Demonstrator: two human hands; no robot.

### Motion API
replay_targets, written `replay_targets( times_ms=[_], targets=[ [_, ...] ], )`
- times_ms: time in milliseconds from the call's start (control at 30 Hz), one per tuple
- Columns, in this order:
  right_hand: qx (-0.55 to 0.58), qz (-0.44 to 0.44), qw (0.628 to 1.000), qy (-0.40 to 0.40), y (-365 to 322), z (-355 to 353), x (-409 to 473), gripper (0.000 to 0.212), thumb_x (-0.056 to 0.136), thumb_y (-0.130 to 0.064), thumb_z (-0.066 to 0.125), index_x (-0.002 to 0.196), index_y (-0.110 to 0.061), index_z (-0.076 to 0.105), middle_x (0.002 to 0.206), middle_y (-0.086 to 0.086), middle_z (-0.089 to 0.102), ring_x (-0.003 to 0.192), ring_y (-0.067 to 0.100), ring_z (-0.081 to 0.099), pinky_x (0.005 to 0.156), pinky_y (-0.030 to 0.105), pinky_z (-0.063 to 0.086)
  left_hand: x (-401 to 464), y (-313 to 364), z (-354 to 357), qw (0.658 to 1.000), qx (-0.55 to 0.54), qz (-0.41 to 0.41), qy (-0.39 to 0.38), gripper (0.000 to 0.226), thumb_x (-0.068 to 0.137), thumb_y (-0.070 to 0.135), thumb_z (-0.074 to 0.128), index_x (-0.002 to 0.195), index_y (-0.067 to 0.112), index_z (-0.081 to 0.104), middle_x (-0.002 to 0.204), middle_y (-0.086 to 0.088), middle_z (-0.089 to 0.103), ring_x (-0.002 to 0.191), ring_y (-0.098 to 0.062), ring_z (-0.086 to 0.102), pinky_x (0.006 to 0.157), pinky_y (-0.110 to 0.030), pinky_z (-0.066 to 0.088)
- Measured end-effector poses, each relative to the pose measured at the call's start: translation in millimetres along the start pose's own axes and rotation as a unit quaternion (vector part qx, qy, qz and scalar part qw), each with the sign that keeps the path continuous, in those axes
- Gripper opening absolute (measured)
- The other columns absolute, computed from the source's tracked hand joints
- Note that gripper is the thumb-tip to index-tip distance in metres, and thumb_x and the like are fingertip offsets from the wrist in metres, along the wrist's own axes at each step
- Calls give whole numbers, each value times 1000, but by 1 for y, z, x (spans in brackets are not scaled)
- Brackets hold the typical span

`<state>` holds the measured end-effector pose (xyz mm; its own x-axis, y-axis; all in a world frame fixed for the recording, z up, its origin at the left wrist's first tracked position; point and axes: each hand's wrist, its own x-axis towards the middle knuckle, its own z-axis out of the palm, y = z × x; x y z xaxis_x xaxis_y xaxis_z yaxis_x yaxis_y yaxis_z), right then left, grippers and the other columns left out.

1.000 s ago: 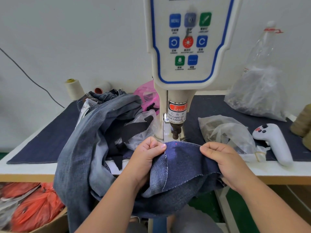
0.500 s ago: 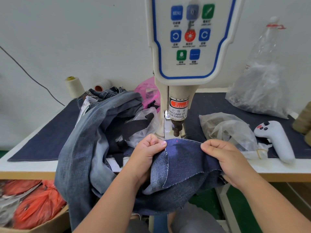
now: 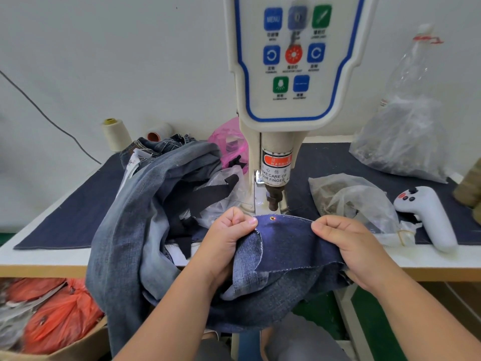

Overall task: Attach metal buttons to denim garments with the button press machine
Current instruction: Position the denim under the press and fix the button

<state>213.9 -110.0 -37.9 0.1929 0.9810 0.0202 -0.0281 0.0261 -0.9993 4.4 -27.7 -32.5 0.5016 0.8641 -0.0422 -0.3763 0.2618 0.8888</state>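
**Denim edge held just short of the press head**

Holding a dark denim piece (image 3: pixel 283 246) stretched between both hands, front of the button press machine (image 3: pixel 289 74). Left hand (image 3: pixel 229 238) clenching the cloth's left edge in a fisted grip, thumb on top pinning the fabric. Right hand (image 3: pixel 346 243) pinching the right side in the same way, fingers curled round the fold. Keeping the upper hem taut and roughly level, long axis running left to right across the view.

Showing a small metal button (image 3: pixel 272 218) seated near that upper hem, closer to the left hand than the right, and lying just in front of and below the plunger (image 3: pixel 274 198). Sitting a little toward the person from the plunger tip rather than directly under it, as far as the view allows; the lower die being hidden by cloth.

Judging the next move to hinge on that short gap: either sliding the hem along its length to bring a fresh spot beneath the plunger, or drawing the piece away, with the left hand doing the finer steering.

Resting beside the work: a heap of lighter jeans (image 3: pixel 145 204) on the tabletop (image 3: pixel 52 246), a clear bag (image 3: pixel 351 199) of hardware, and a white handheld controller (image 3: pixel 429 217) at the right.
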Motion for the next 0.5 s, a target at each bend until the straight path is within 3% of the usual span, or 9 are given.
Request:
replay_targets(
  times_ms=[333,500],
  targets=[
    [5,-3,1000,-1,-2,2,-2,24,72,-39,66,65,-16,70,64,1,63,61,7,58,55,17,46,1,-1,-5,1000,2,-4,-9,41,75,7,71,60,24,37,71,-1,47,66,-15,45,60,-26,43],
    [-18,-12,1000,-1,-6,3,-7,24,73,-40,66,67,-17,71,66,0,64,63,7,59,61,25,45,-2,-2,-4,999,32,23,-7,36,71,14,73,58,24,41,67,-1,48,61,-13,47,57,-22,45]
  ],
)
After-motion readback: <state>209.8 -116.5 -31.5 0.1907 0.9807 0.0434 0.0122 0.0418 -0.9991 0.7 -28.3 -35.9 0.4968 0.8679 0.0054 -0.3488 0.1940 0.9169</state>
